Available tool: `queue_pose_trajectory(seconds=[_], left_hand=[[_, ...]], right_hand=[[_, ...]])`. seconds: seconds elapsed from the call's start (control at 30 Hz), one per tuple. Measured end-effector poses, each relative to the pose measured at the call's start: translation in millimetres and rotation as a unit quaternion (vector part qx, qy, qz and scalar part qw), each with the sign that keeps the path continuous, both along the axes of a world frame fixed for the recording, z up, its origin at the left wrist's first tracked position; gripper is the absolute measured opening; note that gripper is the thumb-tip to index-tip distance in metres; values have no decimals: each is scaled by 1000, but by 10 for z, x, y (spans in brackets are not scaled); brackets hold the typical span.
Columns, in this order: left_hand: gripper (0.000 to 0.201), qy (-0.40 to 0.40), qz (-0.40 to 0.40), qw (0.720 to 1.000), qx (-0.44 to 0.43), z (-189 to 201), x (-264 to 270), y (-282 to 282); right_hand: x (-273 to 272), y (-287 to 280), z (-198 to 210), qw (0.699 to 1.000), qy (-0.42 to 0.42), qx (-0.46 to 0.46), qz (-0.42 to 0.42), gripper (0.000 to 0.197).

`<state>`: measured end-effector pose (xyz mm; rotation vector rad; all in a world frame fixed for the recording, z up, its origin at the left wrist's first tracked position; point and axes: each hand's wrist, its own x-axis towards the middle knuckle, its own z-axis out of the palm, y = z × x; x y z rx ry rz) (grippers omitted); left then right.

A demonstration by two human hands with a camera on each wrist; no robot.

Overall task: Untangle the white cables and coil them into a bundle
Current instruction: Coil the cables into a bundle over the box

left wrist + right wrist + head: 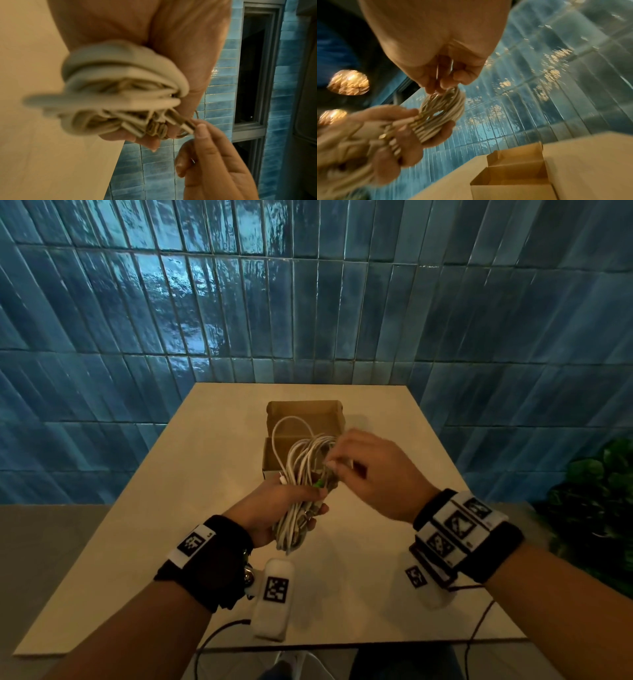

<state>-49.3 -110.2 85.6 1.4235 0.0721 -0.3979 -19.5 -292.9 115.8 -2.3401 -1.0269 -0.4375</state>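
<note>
Left hand (274, 508) palm up, fingers curled round the middle of the white cables (303, 474), right hand (370, 474) raised just right of it, thumb and fingertips pinching the bundle's far loops, both forearms reaching forward, wristbands on both wrists

The box (301, 436) sits on the counter (205, 508) toward its far edge, before the tiled wall (308, 302). The cables (301, 474) are held above the counter, just nearer than the box. A plant (596, 501) stands right of the counter.
</note>
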Motion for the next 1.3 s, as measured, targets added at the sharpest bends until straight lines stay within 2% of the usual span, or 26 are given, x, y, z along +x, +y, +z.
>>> queue_pose_trajectory(seconds=[0.07, 0.13, 0.23, 0.4, 0.63, 0.87, 0.9, 0.97, 1.07, 1.13, 1.23, 1.3], left_hand=[[14, 2, -4, 1000, 5, -9, -2, -16], [16, 4, -6, 1000, 9, -17, -7, -23], [15, -3, -5, 1000, 14, -27, -5, -12], [15, -13, 2, 1000, 1, -35, 6, -4], [18, -13, 9, 999, -29, -71, 15, -14], [17, -8, 4, 999, -42, -66, 36, 23], [16, -9, 2, 999, -43, -61, 35, 22], [15, -15, 0, 999, -34, -60, 33, 4], [17, -21, 6, 1000, -21, -68, 30, -31], [18, -28, 11, 999, -18, -68, 27, -32], [17, -24, 19, 999, -16, -82, 23, 4], [19, -9, 34, 999, -19, -116, 15, 50]], right_hand=[[-28, 36, -12, 996, -13, -90, 10, 27], [-35, 60, 37, 991, 4, -133, -17, 31], [-30, 95, 67, 983, 13, -181, -27, 27], [18, 110, 18, 988, 15, -155, 5, 27], [48, 137, -72, 990, -26, -135, 27, 28], [38, 182, -142, 991, -31, -131, 16, 32], [33, 191, -156, 993, -20, -113, 4, 32], [18, 216, -169, 999, 32, -16, -32, 27], [-4, 265, -182, 974, 147, 158, -68, 15], [-31, 304, -190, 958, 190, 203, -69, 14], [-41, 320, -153, 944, 220, 234, -78, 24], [-3, 276, -76, 924, 245, 280, -86, 19]])
